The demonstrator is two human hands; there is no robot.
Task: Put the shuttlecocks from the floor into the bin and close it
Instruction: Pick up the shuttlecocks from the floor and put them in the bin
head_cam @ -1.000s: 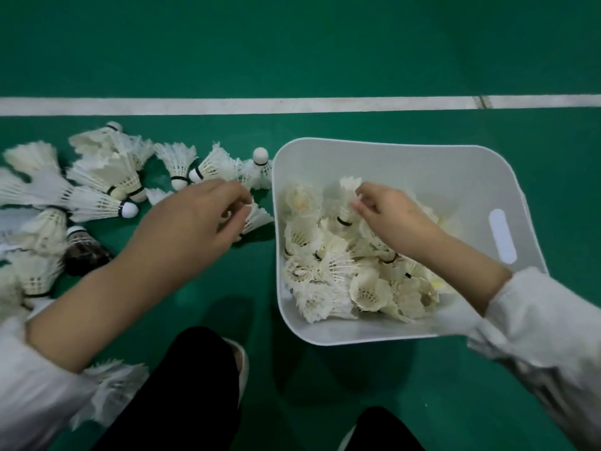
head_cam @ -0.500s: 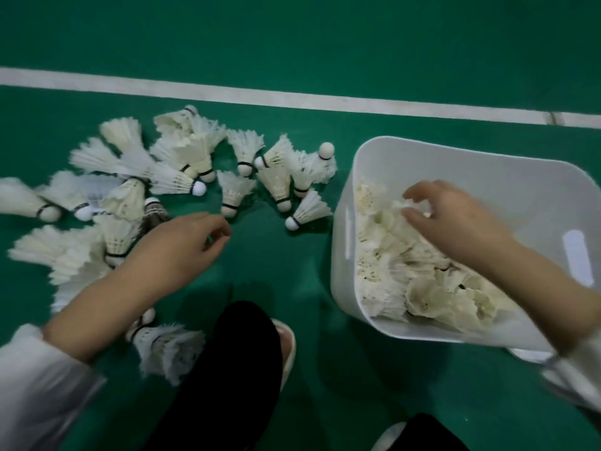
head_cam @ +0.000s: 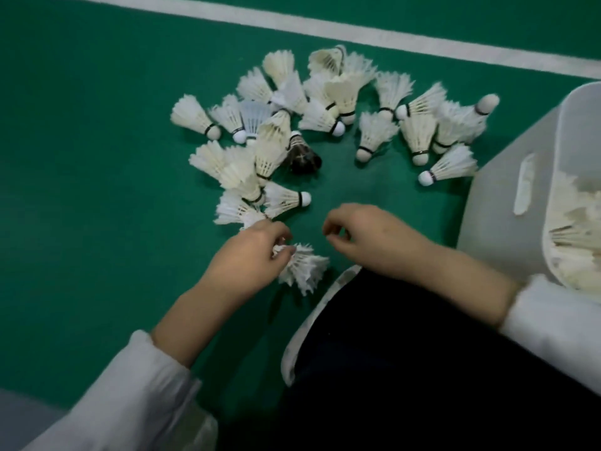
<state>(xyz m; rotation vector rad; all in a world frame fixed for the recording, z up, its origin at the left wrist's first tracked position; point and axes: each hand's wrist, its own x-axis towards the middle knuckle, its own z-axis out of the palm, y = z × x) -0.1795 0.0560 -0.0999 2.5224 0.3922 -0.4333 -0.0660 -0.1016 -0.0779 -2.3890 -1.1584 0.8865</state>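
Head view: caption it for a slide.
Left hand grips a shuttlecock on the green floor; white bin sits right.

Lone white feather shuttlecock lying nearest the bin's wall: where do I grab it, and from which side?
Probably pinch the white feather shuttlecock at its round cork tip, coming from above on the open floor side. It lies flat, cork pointing away from the white plastic bin, feathers fragile.

Beyond your hands (head_cam: pixel 325 245), white shuttlecocks (head_cam: pixel 377 131) ring one black shuttlecock (head_cam: pixel 302 154) on the green floor (head_cam: pixel 91 190); the bin (head_cam: pixel 507 203) to their right is white.
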